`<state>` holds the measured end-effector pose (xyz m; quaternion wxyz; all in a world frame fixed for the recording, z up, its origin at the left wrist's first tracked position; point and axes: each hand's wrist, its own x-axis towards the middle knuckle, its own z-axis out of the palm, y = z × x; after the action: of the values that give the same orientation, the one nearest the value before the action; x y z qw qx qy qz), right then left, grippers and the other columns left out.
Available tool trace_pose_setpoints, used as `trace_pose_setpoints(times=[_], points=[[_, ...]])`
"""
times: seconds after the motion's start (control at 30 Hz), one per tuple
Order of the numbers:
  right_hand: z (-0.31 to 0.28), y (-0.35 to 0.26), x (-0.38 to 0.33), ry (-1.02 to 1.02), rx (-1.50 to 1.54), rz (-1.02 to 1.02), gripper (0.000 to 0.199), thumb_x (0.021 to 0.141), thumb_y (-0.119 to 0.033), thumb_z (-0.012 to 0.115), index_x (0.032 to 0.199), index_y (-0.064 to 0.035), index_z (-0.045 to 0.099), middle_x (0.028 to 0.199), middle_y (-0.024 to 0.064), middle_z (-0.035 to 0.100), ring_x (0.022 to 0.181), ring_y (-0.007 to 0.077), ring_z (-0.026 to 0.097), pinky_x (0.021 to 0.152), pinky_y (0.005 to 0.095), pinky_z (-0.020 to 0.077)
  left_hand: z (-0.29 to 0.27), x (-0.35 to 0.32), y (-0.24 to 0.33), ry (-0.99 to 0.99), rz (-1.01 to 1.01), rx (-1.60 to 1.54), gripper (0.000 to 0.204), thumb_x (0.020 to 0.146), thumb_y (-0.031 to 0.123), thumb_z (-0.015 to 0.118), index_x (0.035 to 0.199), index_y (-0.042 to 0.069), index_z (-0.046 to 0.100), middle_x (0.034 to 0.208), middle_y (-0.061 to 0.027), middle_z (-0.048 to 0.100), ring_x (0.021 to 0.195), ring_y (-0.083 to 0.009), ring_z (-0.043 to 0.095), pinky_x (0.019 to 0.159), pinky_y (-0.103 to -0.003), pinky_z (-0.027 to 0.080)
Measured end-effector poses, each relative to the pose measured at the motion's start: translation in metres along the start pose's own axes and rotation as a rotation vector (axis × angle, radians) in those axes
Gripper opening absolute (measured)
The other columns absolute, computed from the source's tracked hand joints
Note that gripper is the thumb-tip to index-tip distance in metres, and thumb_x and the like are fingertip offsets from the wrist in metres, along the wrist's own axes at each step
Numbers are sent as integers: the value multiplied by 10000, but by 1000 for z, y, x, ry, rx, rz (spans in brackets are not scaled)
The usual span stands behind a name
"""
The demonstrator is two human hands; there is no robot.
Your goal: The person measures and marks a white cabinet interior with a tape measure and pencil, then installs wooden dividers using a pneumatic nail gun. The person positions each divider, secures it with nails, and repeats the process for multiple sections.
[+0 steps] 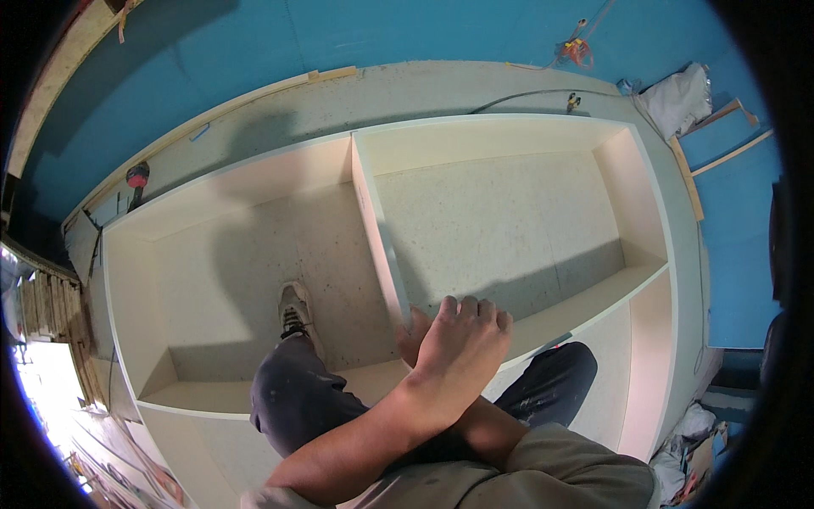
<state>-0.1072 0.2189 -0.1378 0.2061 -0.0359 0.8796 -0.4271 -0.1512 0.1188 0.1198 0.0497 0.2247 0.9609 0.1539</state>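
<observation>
A large off-white cabinet frame (475,120) lies flat, its panels standing on edge and forming compartments. My forearms cross in front of me, the left over the right. My left hand (465,339) shows its back, its fingers curled down; anything inside them is hidden. Partly behind it, my right hand (412,336) has its fingers around the near end of the divider panel (373,220), between the two far compartments. A small dark strip (560,341) rests on the long middle panel (593,312) by my right knee.
My shoe (294,307) stands inside the left compartment. Beyond the frame's left corner is a red-and-black power tool (136,178). Thin wood strips (280,87) run along the blue surface (381,30). A cable (543,92), orange cord (578,53) and silvery bag (682,97) lie at the far right.
</observation>
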Motion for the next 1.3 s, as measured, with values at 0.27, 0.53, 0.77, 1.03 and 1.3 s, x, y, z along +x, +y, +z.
trace_pose_setpoints(times=[0.27,0.53,0.77,1.03,1.3], points=[[39,-19,-17,-6,70,-19,491,820,-308,714,1211,-30,608,1142,240,663,1060,390,653,832,483,532,-10,-5,-12,-39,16,21,251,798,163,689,1028,64,682,965,-71,693,959,-215,666,857,-354,490],[78,-23,-25,128,332,-61,543,822,-327,717,1260,-35,586,1221,228,648,1114,370,639,859,476,532,-51,-4,8,-285,-74,-184,389,898,174,690,1234,1,599,1138,-181,646,1099,-360,616,989,-440,471],[26,-41,-33,29,8,-59,398,923,-243,606,1267,-47,565,1292,175,592,1189,345,583,913,444,525,-25,-6,23,-253,-85,-104,413,860,180,728,1215,14,600,1120,-171,639,1077,-376,609,953,-459,472],[64,-17,-19,199,-216,-162,508,871,-220,613,1310,16,511,1250,212,586,1088,351,625,785,471,581,-35,-4,8,-247,-164,-86,406,874,189,713,1223,17,596,1157,-195,632,1120,-408,582,953,-477,480],[-21,-44,-24,30,-190,-120,588,868,-305,636,1354,1,512,1244,241,604,1101,399,617,871,496,550,-17,1,-3,-260,-102,-57,370,899,193,681,1213,12,605,1117,-188,664,1069,-377,633,960,-460,489]])
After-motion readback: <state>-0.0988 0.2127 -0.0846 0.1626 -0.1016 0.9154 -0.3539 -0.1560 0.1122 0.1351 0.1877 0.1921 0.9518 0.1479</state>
